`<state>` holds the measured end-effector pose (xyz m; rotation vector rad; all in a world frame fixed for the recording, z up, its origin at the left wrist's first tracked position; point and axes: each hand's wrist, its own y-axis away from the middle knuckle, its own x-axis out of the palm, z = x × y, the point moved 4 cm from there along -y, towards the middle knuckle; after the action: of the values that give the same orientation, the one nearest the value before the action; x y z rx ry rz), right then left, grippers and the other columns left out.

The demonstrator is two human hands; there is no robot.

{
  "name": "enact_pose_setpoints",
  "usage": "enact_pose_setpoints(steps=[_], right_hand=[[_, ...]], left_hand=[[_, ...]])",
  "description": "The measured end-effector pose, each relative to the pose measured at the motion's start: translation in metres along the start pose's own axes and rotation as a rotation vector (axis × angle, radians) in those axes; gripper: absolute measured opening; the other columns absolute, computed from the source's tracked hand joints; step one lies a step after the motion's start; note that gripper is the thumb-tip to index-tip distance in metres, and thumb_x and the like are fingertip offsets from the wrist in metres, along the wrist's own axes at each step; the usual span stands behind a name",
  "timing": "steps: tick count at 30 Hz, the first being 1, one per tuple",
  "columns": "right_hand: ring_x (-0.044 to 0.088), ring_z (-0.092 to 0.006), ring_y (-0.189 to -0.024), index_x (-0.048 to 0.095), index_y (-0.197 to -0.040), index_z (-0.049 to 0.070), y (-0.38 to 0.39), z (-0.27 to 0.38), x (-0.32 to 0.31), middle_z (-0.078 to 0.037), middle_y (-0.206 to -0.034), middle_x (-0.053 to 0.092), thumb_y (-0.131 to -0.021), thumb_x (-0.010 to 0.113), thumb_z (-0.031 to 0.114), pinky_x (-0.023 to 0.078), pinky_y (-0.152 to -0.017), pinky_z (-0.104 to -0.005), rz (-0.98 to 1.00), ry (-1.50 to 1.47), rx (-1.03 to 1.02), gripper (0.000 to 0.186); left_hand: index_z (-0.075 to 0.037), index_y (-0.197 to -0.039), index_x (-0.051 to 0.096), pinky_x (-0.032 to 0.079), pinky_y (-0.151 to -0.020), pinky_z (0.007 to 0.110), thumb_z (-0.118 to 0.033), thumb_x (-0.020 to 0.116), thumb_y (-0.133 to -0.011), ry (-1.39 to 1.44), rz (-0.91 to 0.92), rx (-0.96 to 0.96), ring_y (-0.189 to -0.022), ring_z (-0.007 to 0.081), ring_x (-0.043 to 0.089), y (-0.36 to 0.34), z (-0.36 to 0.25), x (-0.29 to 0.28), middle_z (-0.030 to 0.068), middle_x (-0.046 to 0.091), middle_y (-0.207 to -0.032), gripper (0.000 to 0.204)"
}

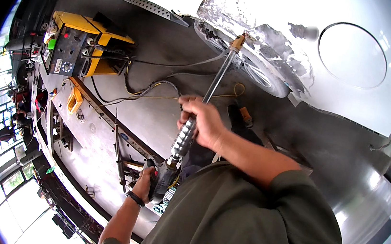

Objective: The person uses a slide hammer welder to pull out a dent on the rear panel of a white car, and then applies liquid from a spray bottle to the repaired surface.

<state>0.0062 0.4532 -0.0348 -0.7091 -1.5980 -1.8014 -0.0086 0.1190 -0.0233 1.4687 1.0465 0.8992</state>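
A long steel slide hammer (pixel 218 76) runs from me up to a white car panel (pixel 356 24); its brass tip (pixel 237 43) meets the scraped, patchy area (pixel 274 42) above the wheel arch. My right hand (pixel 201 122) is closed around the shaft at the ribbed silver weight (pixel 183 139). Lower down, my left hand (pixel 144 183) grips the dark handle (pixel 163 181) at the tool's rear end. Black cables and a thin yellow wire lie on the floor beside the tool.
A yellow-and-black machine (pixel 76 43) stands left of the car. A yellow tray (pixel 75 100), a long dark beam (pixel 106 113) and metal rods (pixel 118 156) lie at the left. The car's wheel (pixel 268 79) and an orange item (pixel 246 114) are near the floor ahead.
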Motion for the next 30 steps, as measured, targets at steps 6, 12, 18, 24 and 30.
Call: enact_pose_setpoints(steps=[6,12,18,24,30], right_hand=[[0.063,-0.0223,-0.069,0.058,-0.112,0.004,-0.047,0.121,-0.011,-0.007,-0.075,0.060,-0.093,0.062,0.022,0.054,-0.064,-0.0392,0.097,0.117,-0.207,0.026],[0.061,-0.0190,-0.066,0.061,-0.095,0.004,0.005,-0.002,0.004,-0.007,-0.074,0.059,-0.089,0.063,0.014,0.052,-0.061,-0.0347,-0.037,0.188,-0.191,0.012],[0.058,-0.0179,-0.067,0.062,-0.094,0.003,0.010,-0.054,-0.006,-0.006,-0.072,0.057,-0.089,0.062,0.010,0.054,-0.066,-0.0359,-0.072,0.005,0.024,0.008],[0.055,-0.0154,-0.066,0.062,-0.094,0.004,0.007,-0.023,-0.001,-0.005,-0.073,0.057,-0.090,0.062,0.011,0.053,-0.068,-0.0356,-0.002,0.058,-0.022,0.008],[0.054,-0.0146,-0.067,0.062,-0.095,0.003,0.009,-0.019,-0.001,-0.005,-0.074,0.056,-0.089,0.062,0.010,0.052,-0.068,-0.0351,0.018,0.060,-0.022,0.009]], left_hand=[[-0.006,-0.121,0.055,0.054,-0.093,0.037,-0.039,0.052,-0.100,-0.415,-0.138,0.312,-0.106,0.0268,0.062,-0.014,0.019,-0.050,0.0132,0.058,-0.114,0.038],[-0.004,-0.131,0.053,0.049,-0.096,0.035,-0.028,0.046,-0.105,-0.096,-0.078,0.105,-0.118,0.0279,0.055,-0.023,0.019,-0.077,0.0175,0.051,-0.126,0.037],[-0.007,-0.132,0.051,0.049,-0.095,0.035,-0.030,0.050,-0.104,-0.143,-0.163,0.117,-0.114,0.0250,0.054,-0.004,0.021,-0.063,0.0159,0.049,-0.125,0.037],[-0.009,-0.123,0.058,0.052,-0.088,0.036,-0.033,0.047,-0.104,-0.650,-0.172,0.442,-0.107,0.0225,0.058,-0.002,0.010,-0.015,0.0134,0.048,-0.120,0.033],[-0.005,-0.121,0.050,0.054,-0.086,0.037,-0.035,0.054,-0.100,-0.343,-0.176,0.309,-0.102,0.0245,0.060,0.007,0.009,-0.001,0.0135,0.054,-0.112,0.037]])
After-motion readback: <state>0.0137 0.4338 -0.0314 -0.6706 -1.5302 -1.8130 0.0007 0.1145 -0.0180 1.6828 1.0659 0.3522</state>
